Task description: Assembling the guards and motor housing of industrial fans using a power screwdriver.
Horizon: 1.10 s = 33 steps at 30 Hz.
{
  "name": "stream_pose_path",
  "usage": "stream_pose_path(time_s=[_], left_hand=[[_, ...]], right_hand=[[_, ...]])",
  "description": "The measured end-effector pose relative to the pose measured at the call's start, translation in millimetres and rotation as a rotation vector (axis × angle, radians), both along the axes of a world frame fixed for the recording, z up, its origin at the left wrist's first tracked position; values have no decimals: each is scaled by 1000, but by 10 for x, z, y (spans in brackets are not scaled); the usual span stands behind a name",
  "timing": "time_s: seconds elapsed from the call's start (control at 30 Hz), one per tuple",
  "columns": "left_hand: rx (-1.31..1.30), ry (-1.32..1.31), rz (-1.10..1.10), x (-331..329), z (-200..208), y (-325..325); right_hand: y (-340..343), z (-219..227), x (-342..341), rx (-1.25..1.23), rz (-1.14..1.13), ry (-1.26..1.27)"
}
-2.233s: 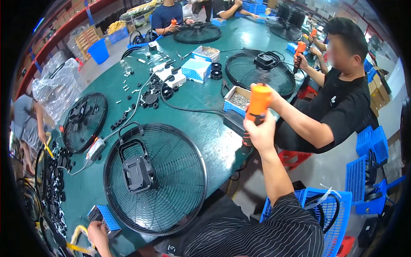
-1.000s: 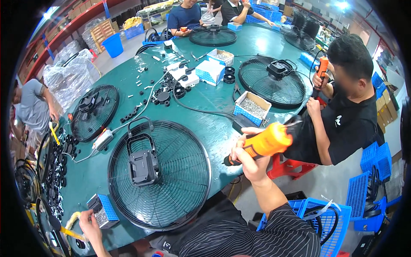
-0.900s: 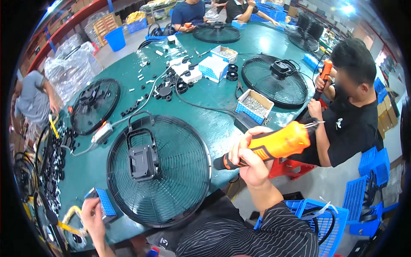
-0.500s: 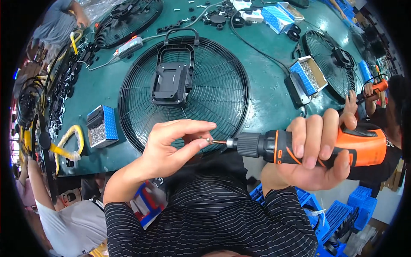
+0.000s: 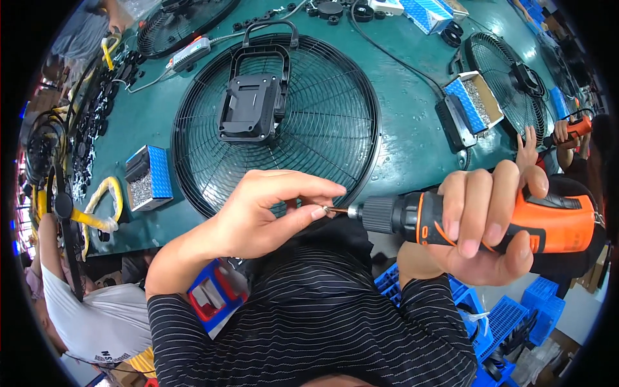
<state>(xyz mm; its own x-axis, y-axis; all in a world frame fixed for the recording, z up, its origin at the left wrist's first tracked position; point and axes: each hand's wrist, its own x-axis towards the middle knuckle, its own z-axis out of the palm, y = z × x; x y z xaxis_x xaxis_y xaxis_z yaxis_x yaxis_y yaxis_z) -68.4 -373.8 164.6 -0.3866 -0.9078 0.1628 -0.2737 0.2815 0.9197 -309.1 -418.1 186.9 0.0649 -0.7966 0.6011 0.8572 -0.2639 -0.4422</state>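
Observation:
My right hand [image 5: 480,222] is wrapped round an orange and black cordless screwdriver [image 5: 567,226], held level with its bit pointing left. At the bit's tip, my left hand [image 5: 255,213] pinches a small metal screw [image 5: 326,208] between thumb and fingers; its far end is partly hidden by them. Both hands hover over the near edge of the table, in front of a round black wire fan guard [image 5: 335,119]. A black plastic housing [image 5: 248,106] with a looped handle [image 5: 271,27] lies on that guard.
Boxes of screws stand left [image 5: 151,177] and right [image 5: 476,103] of the guard. A second fan guard [image 5: 496,77] lies farther right, near another person's orange power tool [image 5: 577,129]. A yellow wrapped loop [image 5: 118,200] is at left. Blue crates [image 5: 503,319] sit below the table.
Both hands, with the screwdriver and screw, have moved slightly right in the picture. The fan guard and table things appear higher up, as the view has shifted.

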Motion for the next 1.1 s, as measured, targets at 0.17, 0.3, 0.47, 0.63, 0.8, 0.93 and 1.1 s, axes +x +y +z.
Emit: stream_pose_path(time_s=[0.17, 0.3, 0.47, 0.63, 0.8, 0.93, 1.1], left_hand=[[174, -51, -23, -118, 46, -191], [3, -167, -104, -235, 100, -597], [-346, -371, -224, -454, 46, -1238], [-186, -705, -545, -592, 23, -1748], [-133, -821, -633, -638, -246, -1961], [-82, -827, -735, -664, -340, -2038], [-137, -829, -689, -536, -519, -1972]], right_hand=[[-134, -11, -81, -171, 36, 55], [-230, 103, -219, -253, -81, 187], [-544, 139, -246, -356, -247, 361], [-938, -70, -245, -240, -206, 595], [-1065, -226, 68, -75, -370, 651], [-1112, -273, 6, 1, -297, 678], [-1145, -279, 75, 11, -234, 866]])
